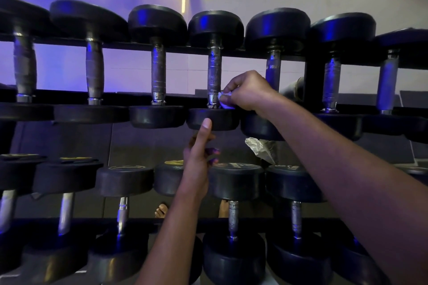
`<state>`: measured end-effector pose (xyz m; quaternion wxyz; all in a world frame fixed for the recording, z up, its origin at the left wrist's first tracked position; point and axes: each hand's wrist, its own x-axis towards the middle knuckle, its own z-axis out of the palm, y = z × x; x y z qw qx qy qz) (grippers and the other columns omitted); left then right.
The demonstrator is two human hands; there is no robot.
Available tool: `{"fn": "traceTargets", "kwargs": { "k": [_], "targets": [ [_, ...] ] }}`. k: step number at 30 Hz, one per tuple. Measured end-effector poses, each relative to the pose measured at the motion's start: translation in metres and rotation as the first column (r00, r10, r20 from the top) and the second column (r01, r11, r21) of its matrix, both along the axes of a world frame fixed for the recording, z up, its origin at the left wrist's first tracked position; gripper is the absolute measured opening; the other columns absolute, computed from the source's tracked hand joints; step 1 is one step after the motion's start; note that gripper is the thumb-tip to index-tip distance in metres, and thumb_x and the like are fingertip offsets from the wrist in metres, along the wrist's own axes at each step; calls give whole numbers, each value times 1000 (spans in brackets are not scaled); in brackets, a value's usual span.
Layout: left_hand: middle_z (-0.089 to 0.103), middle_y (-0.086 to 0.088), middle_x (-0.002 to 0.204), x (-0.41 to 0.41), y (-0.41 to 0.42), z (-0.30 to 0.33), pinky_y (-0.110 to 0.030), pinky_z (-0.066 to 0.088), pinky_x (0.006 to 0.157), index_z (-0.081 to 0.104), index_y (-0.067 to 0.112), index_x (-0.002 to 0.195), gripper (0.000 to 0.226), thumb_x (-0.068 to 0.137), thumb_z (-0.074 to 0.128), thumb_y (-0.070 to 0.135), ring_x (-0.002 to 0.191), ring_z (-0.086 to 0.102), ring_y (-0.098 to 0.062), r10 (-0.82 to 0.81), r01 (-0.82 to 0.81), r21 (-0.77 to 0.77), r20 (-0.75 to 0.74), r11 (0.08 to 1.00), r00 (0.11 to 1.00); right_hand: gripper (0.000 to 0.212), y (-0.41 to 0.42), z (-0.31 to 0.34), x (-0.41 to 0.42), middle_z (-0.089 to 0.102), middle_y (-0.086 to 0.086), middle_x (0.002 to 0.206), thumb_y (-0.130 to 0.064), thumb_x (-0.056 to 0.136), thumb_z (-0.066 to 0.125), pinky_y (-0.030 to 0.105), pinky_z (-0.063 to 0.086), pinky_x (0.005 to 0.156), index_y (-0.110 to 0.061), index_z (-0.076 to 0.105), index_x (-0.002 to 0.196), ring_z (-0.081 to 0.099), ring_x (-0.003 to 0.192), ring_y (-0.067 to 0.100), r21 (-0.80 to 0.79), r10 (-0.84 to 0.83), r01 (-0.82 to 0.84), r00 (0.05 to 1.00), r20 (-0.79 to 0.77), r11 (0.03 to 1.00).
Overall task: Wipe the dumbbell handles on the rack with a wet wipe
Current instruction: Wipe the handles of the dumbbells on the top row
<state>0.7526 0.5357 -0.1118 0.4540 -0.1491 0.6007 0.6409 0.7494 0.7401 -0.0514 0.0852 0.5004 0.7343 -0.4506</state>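
your right forearm crosses the head view from the lower right, and your right hand is clenched round the wet wipe, bunched against the low end of the dumbbell handle on the rack's upper rail. your left hand has its thumb pressed on that dumbbell's near head; its other fingers are curled, and the purple light makes it unclear whether they hold anything. so small a wad could slide off the knurling and miss the upper handle. push too hard with the thumb and the dumbbell may roll on the rail. a crumpled wrapper sits just below and could fall.
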Motion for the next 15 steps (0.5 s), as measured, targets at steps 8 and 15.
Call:
{"fn": "traceTargets", "kwargs": {
  "k": [8, 15],
  "targets": [
    [75, 5, 107, 0, -1, -4, -32, 46, 66, 75, 13, 124, 110, 51, 83, 95, 78, 61, -14, 6, -6, -4, -8, 1000, 1000, 24, 27, 25, -36, 55, -1, 80, -8, 97, 67, 10, 41, 38, -19, 53, 82, 51, 63, 8, -342, -486, 398, 844, -226, 851],
    [72, 8, 92, -2, -2, -2, -32, 44, 67, 77, 12, 115, 108, 44, 86, 94, 70, 58, -9, 2, -2, -10, -11, 1000, 1000, 20, 0, 18, -33, 76, -16, 74, -42, 80, 89, 23, 56, 67, -26, 79, 84, 70, 69, -1, 139, -237, 370, 796, -556, 919]
  ]
}}
